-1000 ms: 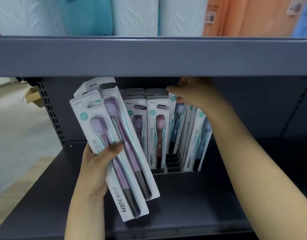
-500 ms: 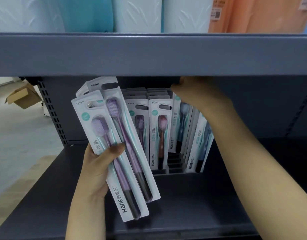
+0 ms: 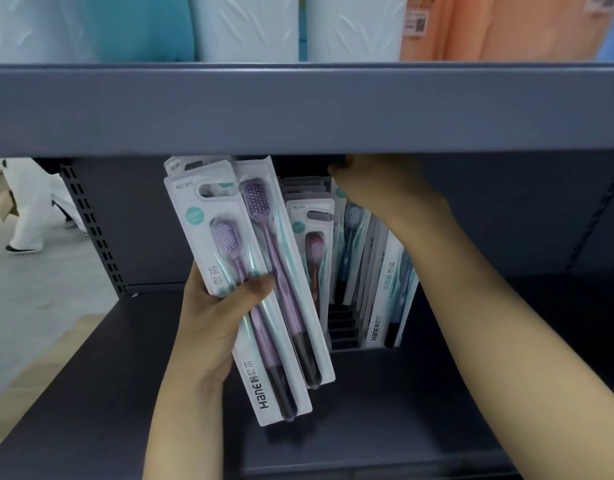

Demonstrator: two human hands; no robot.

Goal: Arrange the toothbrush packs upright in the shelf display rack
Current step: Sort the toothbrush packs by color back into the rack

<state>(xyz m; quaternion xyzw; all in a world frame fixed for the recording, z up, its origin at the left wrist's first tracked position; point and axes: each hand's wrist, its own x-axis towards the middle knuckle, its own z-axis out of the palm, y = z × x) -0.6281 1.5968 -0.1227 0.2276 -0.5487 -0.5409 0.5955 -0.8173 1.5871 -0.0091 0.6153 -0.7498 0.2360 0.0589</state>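
My left hand (image 3: 217, 308) grips a fanned stack of white toothbrush packs (image 3: 250, 282) with purple brushes, held upright in front of the rack. Behind them the dark display rack (image 3: 343, 327) stands on the grey shelf (image 3: 402, 410), with rows of packs standing upright in it; the front one holds a brown-red brush (image 3: 312, 251). My right hand (image 3: 374, 188) reaches under the upper shelf and holds the tops of the blue-brush packs (image 3: 385, 289) in the rack's right row, which lean to the right. Its fingertips are hidden by the packs and shelf edge.
The upper shelf's thick grey front edge (image 3: 298, 109) hangs just above both hands, with tissue and towel packs (image 3: 246, 26) on top. A perforated upright (image 3: 90, 226) stands at the left. A person in white (image 3: 31, 206) walks on the floor beyond.
The held stack has shifted right and now covers the rack's left rows. My right hand stays on the tops of the leaning packs. The view has moved left; a walking person appeared.
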